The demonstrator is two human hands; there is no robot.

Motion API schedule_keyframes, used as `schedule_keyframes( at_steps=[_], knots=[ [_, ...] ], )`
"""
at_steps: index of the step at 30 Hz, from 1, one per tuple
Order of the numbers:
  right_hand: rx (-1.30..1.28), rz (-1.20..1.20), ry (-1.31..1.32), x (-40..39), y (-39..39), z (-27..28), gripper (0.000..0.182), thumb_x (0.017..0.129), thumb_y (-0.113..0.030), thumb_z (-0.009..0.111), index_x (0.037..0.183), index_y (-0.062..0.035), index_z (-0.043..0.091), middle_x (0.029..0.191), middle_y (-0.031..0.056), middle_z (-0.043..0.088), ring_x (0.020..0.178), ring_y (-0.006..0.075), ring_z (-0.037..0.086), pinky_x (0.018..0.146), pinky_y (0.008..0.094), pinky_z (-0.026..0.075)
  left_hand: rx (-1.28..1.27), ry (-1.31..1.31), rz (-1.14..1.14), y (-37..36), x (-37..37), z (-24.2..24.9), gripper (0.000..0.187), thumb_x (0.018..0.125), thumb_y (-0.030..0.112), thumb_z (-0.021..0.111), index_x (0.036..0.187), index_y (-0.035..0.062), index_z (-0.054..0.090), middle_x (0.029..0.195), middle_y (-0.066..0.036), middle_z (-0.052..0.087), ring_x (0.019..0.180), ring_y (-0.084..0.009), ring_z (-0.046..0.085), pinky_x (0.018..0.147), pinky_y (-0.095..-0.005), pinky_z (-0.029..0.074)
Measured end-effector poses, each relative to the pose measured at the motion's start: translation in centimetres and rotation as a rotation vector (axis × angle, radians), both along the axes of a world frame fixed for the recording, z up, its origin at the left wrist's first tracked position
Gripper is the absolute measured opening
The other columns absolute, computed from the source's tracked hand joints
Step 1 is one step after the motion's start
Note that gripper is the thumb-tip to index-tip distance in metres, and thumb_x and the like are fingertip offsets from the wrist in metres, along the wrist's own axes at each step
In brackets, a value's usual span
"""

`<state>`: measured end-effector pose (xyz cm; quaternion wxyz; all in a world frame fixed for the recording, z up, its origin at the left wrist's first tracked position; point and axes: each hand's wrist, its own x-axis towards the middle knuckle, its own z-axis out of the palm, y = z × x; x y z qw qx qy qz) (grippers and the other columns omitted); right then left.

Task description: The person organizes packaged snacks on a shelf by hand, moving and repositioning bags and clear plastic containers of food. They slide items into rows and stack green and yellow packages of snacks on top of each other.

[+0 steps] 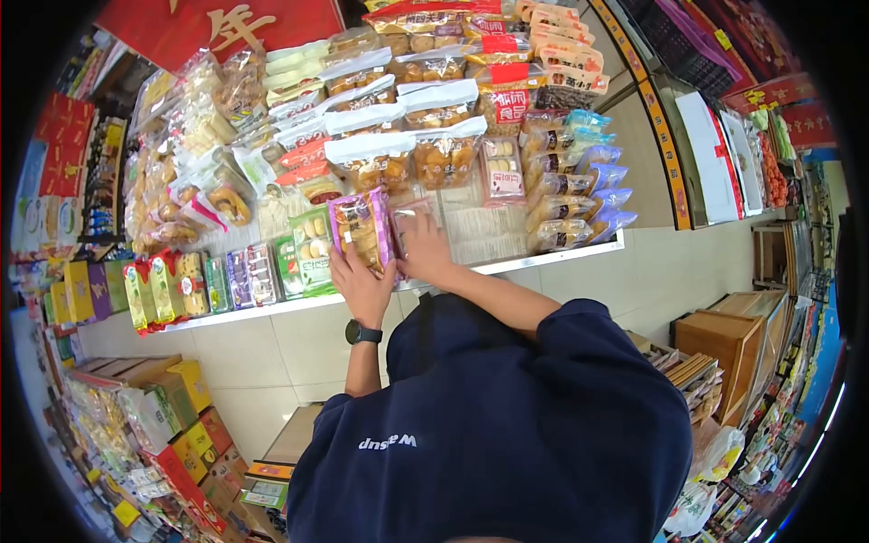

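A shopper's-eye view looks down on a sloping surface packed with bagged snacks. The step in hand appears to be straightening or placing a purple packet, which stands at the near edge, around the middle. The left hand is partly curled around its lower part, thumb at its right side. The right hand reaches palm down, fingers extended, over a clear pack just right of it; whether it grips or only presses cannot be told. The next move seems to call for squaring the two packs without pushing the green packet beside them.

Writing: a red banner beyond the far left corner shows a gold "年" (year). A red label towards the far right reads "食品" (food). White letters on the dark shirt appear upside down, starting "W" and ending "sup", the middle lost in a fold. The purple packet's own print is too small to read.
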<state>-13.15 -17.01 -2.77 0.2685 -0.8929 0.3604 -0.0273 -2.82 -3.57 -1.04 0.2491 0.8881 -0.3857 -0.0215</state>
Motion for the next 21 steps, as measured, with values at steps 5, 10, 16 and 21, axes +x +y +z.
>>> schedule_keyframes(
  at_steps=[5,10,16,21],
  knots=[
    [-0.09,-0.094,0.151,2.4,0.1,-1.6,0.099,0.074,-0.041,0.086,0.152,-0.0065,0.036,0.159,0.0252,0.025,0.148,0.0479,0.025,0.105,0.0654,0.041,0.009,0.013,-0.009,-0.3,-0.2,0.5,0.091,0.078,0.044,0.082,0.146,-0.0017,0.042,0.154,-0.033,0.032,0.141,-0.0512,0.032,0.116,-0.0587,0.029],
    [0.012,-0.133,0.192,0.3,-0.6,-2.6,0.102,0.072,-0.036,0.087,0.154,-0.0075,0.033,0.157,0.0262,0.025,0.141,0.0481,0.035,0.102,0.0617,0.045,0.004,-0.011,-0.001,-0.1,-0.3,-0.2,0.091,0.078,0.043,0.082,0.146,-0.0017,0.042,0.154,-0.033,0.032,0.141,-0.0511,0.033,0.116,-0.0584,0.03],
    [0.197,-0.175,0.025,-2.9,-2.9,-0.7,0.098,0.07,-0.03,0.085,0.15,-0.002,0.036,0.143,0.0286,0.041,0.129,0.0469,0.046,0.104,0.0518,0.046,0.005,-0.001,0.0,0.0,0.0,-0.3,0.091,0.078,0.042,0.082,0.148,-0.0005,0.041,0.155,-0.033,0.03,0.141,-0.0514,0.032,0.116,-0.0584,0.029],
    [0.08,-0.38,-0.255,-9.8,-6.4,-1.6,0.094,0.07,-0.028,0.082,0.147,0.0011,0.038,0.133,0.0301,0.048,0.126,0.0465,0.048,0.104,0.0491,0.045,-0.005,0.009,0.0,0.2,0.0,-0.5,0.091,0.079,0.042,0.081,0.149,0.0008,0.041,0.156,-0.034,0.029,0.142,-0.0515,0.031,0.116,-0.0588,0.028]
  ],
)
